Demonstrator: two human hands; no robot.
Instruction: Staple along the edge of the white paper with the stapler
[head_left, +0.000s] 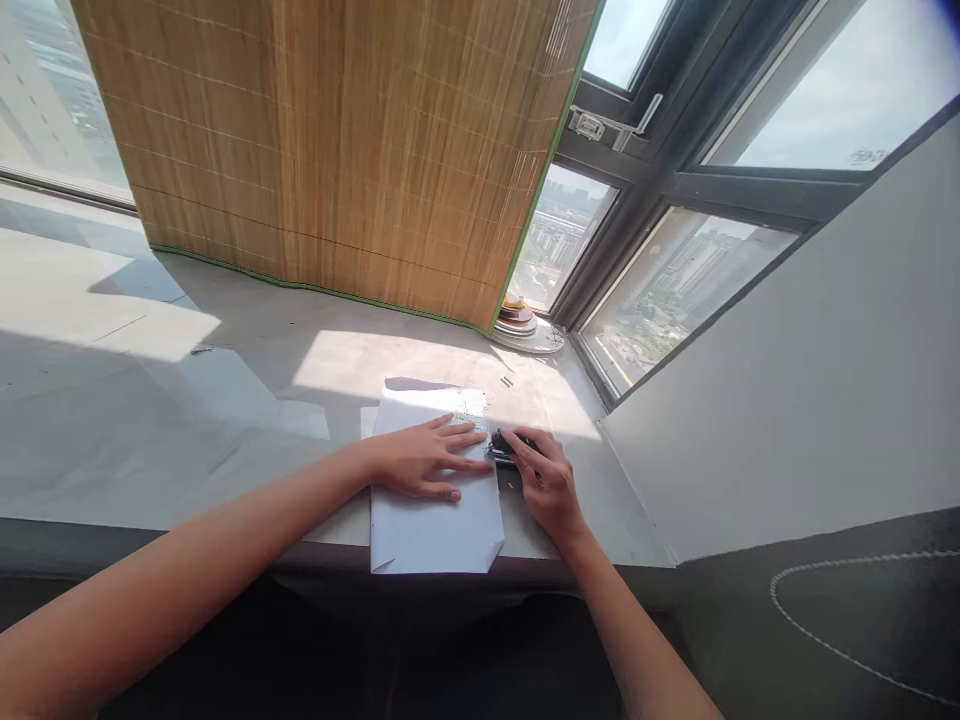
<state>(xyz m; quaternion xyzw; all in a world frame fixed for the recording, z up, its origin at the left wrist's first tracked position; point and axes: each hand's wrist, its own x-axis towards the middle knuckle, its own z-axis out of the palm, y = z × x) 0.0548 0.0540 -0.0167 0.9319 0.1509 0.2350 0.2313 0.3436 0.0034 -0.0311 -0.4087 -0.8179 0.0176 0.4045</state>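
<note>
A stack of white paper [442,530] lies on the window sill and juts slightly over its front edge; its lower corners look folded or curled. My left hand [427,458] rests flat on the paper with fingers spread towards its right edge. In my right hand [549,480] is a black stapler [504,447], gripped from above, its front end at the paper's right edge beside my left fingertips. Small dark marks [471,408] show on the paper near that edge. Whether the stapler's jaws are around the sheets cannot be made out.
The pale sill [247,420] runs left, partly sunlit. Behind the paper hangs or stands a bamboo mat [322,150] with green edging. Several stacked round discs [529,335] sit in the window corner. Staple-like bits [507,381] lie near the paper. A white wall [787,380] bounds the right side.
</note>
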